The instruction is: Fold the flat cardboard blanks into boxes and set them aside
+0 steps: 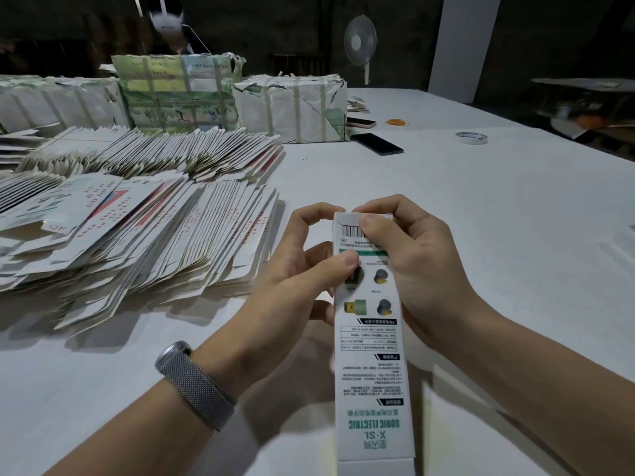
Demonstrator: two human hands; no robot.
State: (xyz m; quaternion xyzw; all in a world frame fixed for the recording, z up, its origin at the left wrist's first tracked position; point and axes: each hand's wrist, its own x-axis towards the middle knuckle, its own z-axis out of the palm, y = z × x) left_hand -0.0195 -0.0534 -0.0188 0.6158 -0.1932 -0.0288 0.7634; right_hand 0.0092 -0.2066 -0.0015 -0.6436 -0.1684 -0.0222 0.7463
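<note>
Two hands meet at the centre of our view, both curled around one long white box [372, 355] that we hold above the white table [481, 207]. Our left hand [295, 280] grips its left edge with the thumb pressed on the printed face; our right hand [412, 255] pinches the far end, thumb on the barcode and fingertips over the top flap. The near end of the box, at 6 o'clock, shows an open flap.

Bare tabletop runs from 1 to 4 o'clock, out to the table's far edge at 2 o'clock.

Upside down on the box we read "SONIC ELECTRIC" and "X-SL" in green.

At 9 to 10 o'clock lie fanned piles of flat blanks [144, 235]. Behind them, at 11 to 12 o'clock, stand taped paper bundles [292, 108]; their contents are hidden. Near 1 o'clock lie a dark phone [377, 143], a tape roll [471, 137] and orange rubber bands [397, 122].
</note>
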